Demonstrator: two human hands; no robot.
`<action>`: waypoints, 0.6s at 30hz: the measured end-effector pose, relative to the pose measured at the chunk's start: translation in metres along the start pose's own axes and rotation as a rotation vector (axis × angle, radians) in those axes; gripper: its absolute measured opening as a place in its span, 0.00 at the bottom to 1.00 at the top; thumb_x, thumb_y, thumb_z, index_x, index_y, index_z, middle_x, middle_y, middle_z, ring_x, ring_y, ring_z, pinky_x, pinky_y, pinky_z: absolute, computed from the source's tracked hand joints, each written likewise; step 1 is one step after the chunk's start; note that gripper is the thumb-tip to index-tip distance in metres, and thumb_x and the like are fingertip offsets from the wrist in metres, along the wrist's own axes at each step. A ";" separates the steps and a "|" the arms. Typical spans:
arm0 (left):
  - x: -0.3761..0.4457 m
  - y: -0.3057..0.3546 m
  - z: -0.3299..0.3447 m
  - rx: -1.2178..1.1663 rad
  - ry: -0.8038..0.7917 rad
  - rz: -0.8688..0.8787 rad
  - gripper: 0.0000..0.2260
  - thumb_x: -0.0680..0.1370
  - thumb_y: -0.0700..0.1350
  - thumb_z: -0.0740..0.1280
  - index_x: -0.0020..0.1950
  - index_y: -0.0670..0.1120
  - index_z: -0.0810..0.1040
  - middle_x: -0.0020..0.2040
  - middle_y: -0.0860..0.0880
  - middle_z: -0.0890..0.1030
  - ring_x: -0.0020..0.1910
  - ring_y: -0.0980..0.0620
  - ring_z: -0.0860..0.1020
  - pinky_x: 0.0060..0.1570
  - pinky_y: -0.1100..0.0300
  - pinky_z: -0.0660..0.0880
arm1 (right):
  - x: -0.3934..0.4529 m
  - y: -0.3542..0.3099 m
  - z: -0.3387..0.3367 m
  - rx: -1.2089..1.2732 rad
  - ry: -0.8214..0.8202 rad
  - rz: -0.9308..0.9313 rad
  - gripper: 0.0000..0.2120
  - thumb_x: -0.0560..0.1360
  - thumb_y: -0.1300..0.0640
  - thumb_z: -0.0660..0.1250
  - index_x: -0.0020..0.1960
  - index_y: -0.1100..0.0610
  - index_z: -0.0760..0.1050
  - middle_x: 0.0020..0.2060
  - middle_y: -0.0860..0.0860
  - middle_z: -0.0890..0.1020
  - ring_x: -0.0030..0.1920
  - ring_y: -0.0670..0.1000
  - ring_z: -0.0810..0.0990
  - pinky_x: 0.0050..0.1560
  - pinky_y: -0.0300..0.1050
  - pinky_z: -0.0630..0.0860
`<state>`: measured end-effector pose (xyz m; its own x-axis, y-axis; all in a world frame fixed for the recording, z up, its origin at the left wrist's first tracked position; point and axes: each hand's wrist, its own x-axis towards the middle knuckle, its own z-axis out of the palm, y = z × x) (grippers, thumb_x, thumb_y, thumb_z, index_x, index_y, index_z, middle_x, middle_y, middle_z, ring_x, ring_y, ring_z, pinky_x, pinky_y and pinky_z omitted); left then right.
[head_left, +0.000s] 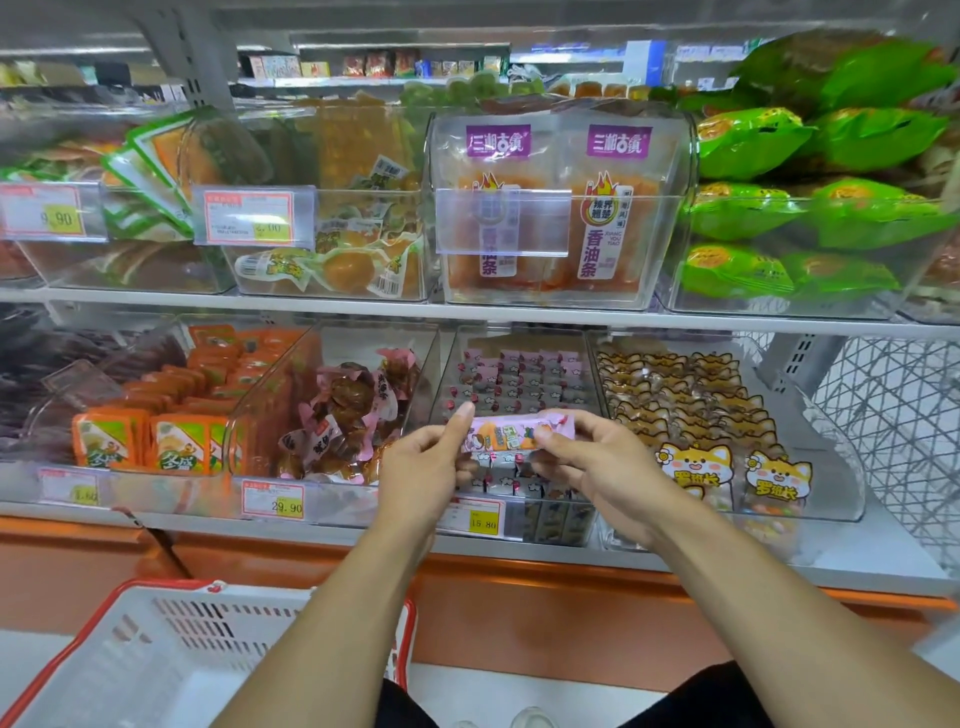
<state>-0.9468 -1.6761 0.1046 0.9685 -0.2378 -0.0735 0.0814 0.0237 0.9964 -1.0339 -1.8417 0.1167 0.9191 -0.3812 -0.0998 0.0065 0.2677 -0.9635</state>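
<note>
Fingers (460, 423) | left hand (423, 467), right hand (597, 467) | pink packet (511, 435) pinched between

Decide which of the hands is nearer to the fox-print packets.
Right. The right hand holds one end of the pink packet, just left of the fox-print packets; the left hand pinches the other end, farther left.

The bin's open top (519, 358) gives room; the shelf (519, 312) above hems it.

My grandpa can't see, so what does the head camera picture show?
The left hand and right hand hold a pink packet by its ends over a bin of similar packets on a shop shelf. A white basket sits lower left.
</note>
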 end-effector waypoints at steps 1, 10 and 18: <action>0.000 0.000 0.000 0.011 0.013 0.026 0.18 0.75 0.61 0.71 0.42 0.46 0.86 0.34 0.47 0.84 0.31 0.55 0.79 0.33 0.65 0.77 | 0.001 0.000 0.002 0.024 0.014 -0.024 0.10 0.76 0.63 0.73 0.56 0.60 0.81 0.48 0.56 0.87 0.46 0.55 0.86 0.50 0.45 0.84; 0.012 -0.002 0.021 0.371 0.016 0.312 0.17 0.79 0.47 0.71 0.67 0.46 0.78 0.59 0.51 0.82 0.56 0.59 0.79 0.61 0.60 0.75 | 0.067 -0.006 0.030 -0.443 0.479 -0.328 0.12 0.74 0.59 0.75 0.53 0.46 0.79 0.48 0.47 0.85 0.47 0.49 0.83 0.48 0.46 0.81; 0.034 -0.015 0.034 0.758 -0.017 0.373 0.21 0.81 0.46 0.65 0.74 0.48 0.70 0.69 0.48 0.73 0.69 0.47 0.70 0.68 0.53 0.68 | 0.156 -0.010 0.033 -0.735 0.391 -0.475 0.17 0.78 0.54 0.72 0.64 0.58 0.77 0.52 0.45 0.76 0.51 0.46 0.73 0.39 0.17 0.64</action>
<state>-0.9227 -1.7175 0.0889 0.8964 -0.3585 0.2607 -0.4289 -0.5529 0.7144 -0.8770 -1.8746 0.1192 0.6869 -0.6107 0.3941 -0.0260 -0.5625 -0.8264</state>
